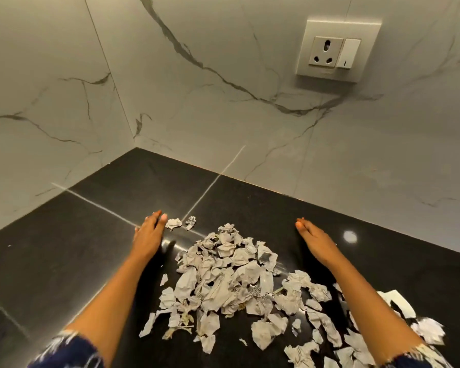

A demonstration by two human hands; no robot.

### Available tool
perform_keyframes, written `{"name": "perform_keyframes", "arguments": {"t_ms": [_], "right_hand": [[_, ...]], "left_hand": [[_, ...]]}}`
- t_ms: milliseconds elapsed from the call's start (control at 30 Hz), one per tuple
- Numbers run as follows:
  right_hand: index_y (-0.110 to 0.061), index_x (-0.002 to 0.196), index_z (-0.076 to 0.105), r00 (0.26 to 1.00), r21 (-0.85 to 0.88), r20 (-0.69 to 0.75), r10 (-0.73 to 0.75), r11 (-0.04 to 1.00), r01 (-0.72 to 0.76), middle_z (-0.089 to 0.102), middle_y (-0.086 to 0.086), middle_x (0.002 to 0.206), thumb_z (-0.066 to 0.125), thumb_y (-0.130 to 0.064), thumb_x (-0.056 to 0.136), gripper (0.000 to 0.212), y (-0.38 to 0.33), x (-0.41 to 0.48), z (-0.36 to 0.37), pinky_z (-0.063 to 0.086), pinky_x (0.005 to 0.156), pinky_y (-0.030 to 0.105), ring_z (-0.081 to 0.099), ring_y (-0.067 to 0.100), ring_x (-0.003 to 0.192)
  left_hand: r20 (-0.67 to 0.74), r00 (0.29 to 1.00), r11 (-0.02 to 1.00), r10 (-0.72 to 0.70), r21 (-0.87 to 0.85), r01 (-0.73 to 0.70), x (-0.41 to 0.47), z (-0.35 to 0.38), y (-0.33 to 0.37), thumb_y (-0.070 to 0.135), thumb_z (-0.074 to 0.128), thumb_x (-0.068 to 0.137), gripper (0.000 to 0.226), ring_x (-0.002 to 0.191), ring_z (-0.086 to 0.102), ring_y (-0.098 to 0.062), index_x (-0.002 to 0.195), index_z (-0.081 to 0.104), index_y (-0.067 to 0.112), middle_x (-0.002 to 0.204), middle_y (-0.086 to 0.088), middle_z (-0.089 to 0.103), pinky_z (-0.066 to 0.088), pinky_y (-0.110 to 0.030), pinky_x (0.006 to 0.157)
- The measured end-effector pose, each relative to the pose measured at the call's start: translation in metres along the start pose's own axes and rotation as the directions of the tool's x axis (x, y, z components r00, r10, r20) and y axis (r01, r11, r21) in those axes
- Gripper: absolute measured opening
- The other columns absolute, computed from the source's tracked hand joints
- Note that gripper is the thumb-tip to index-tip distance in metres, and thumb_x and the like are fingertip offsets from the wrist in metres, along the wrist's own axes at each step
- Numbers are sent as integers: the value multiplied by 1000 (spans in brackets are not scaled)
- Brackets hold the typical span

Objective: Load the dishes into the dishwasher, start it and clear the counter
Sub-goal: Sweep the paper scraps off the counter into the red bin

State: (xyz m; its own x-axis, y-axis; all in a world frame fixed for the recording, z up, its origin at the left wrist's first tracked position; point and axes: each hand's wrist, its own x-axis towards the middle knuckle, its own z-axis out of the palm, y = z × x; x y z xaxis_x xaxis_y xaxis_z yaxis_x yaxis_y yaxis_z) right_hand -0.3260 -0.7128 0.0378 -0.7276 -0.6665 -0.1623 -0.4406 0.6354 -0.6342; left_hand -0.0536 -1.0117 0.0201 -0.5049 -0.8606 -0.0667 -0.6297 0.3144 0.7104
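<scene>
A heap of torn, crumpled newspaper scraps (231,277) lies on the black stone counter (64,248). My left hand (149,235) rests flat on the counter at the heap's far left, fingers straight, its fingertips beside two stray scraps (174,223). My right hand (314,240) lies flat at the heap's far right, fingers straight and together. Both forearms flank the heap. More scraps (329,335) trail toward the near right under my right forearm. Neither hand holds anything.
White marble-patterned walls (223,88) meet in a corner behind the counter. A wall socket with a switch (335,50) sits on the right wall. A white paper piece (401,301) lies at the near right. Bare counter stretches to the left.
</scene>
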Motion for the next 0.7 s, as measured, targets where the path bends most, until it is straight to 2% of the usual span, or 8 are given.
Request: {"name": "perform_keyframes", "arguments": {"t_ms": [100, 267, 367, 400, 467, 567, 633, 700], "right_hand": [[-26, 150, 18, 997, -234, 70, -24, 971, 40, 10, -8, 158, 19, -54, 97, 59, -7, 27, 23, -6, 115, 46, 4, 10, 145], [-30, 149, 15, 959, -282, 232, -160, 933, 223, 5, -14, 157, 11, -58, 95, 61, -37, 25, 47, -10, 114, 45, 0, 6, 145], [-31, 149, 14, 887, -160, 382, -261, 926, 341, 5, -16, 156, -5, -79, 73, 92, -34, -16, 47, -13, 114, 41, -1, 1, 142], [-31, 149, 16, 872, -97, 403, -277, 935, 342, 7, -15, 156, -4, -80, 72, 93, -34, -31, 44, -14, 114, 41, 0, -1, 141], [-28, 148, 21, 877, 70, 395, -273, 961, 268, 10, -14, 154, 8, -65, 88, 72, -32, -58, 31, -11, 115, 38, 1, -1, 138], [-22, 145, 32, 977, 135, 132, -168, 979, 150, 21, -3, 153, 28, -45, 95, 56, -14, -68, -10, -3, 113, 31, 9, 13, 140], [-17, 146, 32, 997, 20, -61, -41, 999, 42, 23, 5, 155, 34, -38, 99, 51, 21, -57, -38, -2, 116, 40, 12, 19, 144], [-14, 150, 20, 989, -156, -65, 135, 977, -143, 13, 7, 158, 29, -45, 99, 59, 56, -46, -49, 1, 117, 48, 8, 21, 146]], "left_hand": [[165, 977, 981, 138, 113, -158, 28, 41, 25, 52, 21, 100, 57, 146, 12, -19, 148, 30, 22, 157, -1, 23, 1, -44, 117], [338, 889, 934, 311, 67, -352, 4, 58, 40, 77, 6, 81, 84, 146, 12, -13, 144, 38, 30, 155, 9, 23, 4, -39, 117], [442, 817, 918, 370, -39, -395, -38, 58, 43, 90, 0, 69, 100, 145, 8, -9, 143, 37, 33, 155, 12, 20, 0, -40, 117], [468, 799, 917, 377, -68, -393, -52, 57, 46, 91, 1, 68, 100, 144, 8, -8, 142, 37, 34, 155, 13, 18, 0, -40, 117], [491, 781, 921, 385, -156, -356, -76, 52, 47, 88, 4, 72, 93, 140, 10, -6, 143, 35, 36, 152, 16, 15, 2, -41, 116], [317, 877, 927, 361, -225, -300, -91, 24, 34, 72, 15, 87, 68, 135, 27, -15, 140, 38, 37, 152, 0, 30, 21, -43, 113], [78, 966, 969, 247, -38, -244, -94, 2, 2, 64, 24, 92, 58, 136, 33, -21, 136, 44, 33, 146, -5, 42, 20, -46, 113], [-8, 997, 974, 78, 215, -74, -106, -14, -31, 54, 27, 97, 55, 142, 27, -25, 141, 43, 25, 151, -6, 37, 11, -51, 115]]}}
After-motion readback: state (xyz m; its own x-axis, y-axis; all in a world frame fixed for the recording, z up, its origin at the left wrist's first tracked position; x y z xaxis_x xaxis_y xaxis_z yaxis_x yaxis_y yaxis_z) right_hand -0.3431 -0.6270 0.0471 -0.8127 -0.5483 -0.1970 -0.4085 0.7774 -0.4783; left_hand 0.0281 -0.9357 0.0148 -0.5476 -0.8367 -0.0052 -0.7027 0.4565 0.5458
